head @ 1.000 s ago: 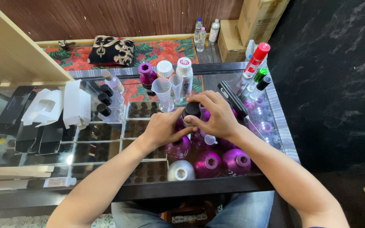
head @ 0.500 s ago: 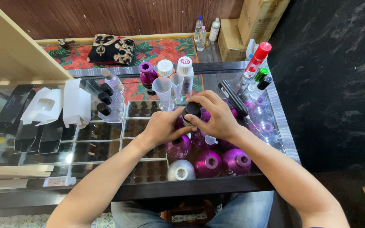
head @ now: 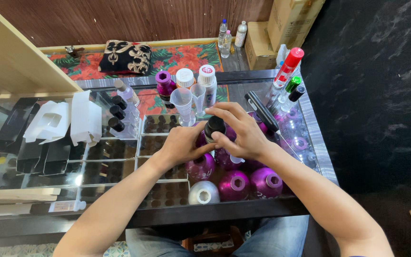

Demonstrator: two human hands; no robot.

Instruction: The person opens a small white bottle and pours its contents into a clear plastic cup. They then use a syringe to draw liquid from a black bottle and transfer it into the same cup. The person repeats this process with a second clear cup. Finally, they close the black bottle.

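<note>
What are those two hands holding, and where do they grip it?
A magenta bottle: the left hand wraps its body, while the right hand pinches its black cap.

Both forearms are bare to the elbow, with no sleeve, watch or bracelet in view. The left hand [head: 182,145] and the right hand [head: 239,133] wear no gloves or rings. Near the bottom edge, blue denim jeans [head: 274,238] cover the legs.

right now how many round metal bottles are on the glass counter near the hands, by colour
Magenta bottles: 4 clearly visible, counting the one under the left hand
Silver bottle: 1
Total: 5; more may sit hidden beneath the right hand.
</note>
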